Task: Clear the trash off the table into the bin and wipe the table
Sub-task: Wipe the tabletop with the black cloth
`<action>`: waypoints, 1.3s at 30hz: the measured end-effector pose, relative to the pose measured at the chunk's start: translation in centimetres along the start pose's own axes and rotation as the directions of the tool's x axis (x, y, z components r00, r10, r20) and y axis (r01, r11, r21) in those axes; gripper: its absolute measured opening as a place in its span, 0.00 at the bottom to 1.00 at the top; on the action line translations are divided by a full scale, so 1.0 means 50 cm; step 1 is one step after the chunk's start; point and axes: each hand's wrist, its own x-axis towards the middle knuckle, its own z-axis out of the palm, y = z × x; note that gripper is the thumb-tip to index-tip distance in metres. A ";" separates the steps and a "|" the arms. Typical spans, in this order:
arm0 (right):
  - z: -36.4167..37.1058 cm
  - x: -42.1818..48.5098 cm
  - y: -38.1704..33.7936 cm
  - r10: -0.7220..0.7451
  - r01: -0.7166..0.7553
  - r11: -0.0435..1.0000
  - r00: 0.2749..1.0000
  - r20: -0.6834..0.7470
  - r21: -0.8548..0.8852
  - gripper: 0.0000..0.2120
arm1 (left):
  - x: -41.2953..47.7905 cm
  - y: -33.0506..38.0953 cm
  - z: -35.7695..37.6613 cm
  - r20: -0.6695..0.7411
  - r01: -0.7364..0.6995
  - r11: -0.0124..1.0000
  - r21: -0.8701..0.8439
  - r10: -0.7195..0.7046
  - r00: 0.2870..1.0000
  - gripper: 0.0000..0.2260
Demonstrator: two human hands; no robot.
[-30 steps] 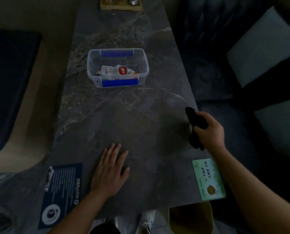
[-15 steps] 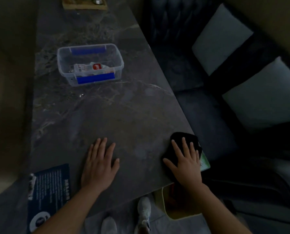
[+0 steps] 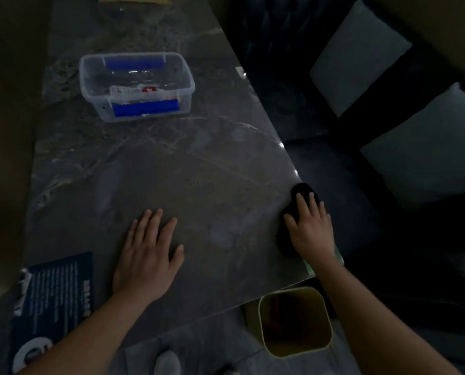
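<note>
Dark marble table (image 3: 198, 171) carries both hands. Left hand (image 3: 147, 253) lies flat, fingers straight, well apart from the black cloth (image 3: 303, 192). Right hand (image 3: 311, 228) presses the cloth with spread fingers at the table's right edge. Yellow bin (image 3: 296, 322) stands below, near the right forearm.

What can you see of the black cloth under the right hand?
The cloth is black, soft-looking and bunched, lying on the grey marbled table at its right edge, near the front corner. The right hand presses on it with straight, spread fingers, covering most of it. A green card lies beside its near end.
</note>
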 end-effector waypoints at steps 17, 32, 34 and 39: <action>0.063 -0.098 -0.051 -0.350 0.347 0.933 0.936 -0.021 -0.092 0.35 | -0.001 -0.001 0.000 0.003 0.012 1.000 0.019 -0.012 1.000 0.27; 0.087 -0.138 -0.032 -0.578 0.575 0.811 0.816 0.002 -0.112 0.34 | -0.004 0.007 -0.010 0.029 0.043 0.999 0.033 -0.044 0.999 0.28; 0.083 -0.116 -0.021 -0.640 0.640 0.755 0.766 0.050 -0.140 0.34 | -0.003 0.006 -0.010 0.035 0.044 0.999 0.029 -0.045 0.998 0.28; 0.036 -0.001 -0.102 -0.316 0.318 0.942 0.948 0.035 -0.105 0.36 | -0.005 0.012 -0.020 0.028 0.039 0.999 0.014 -0.040 0.999 0.29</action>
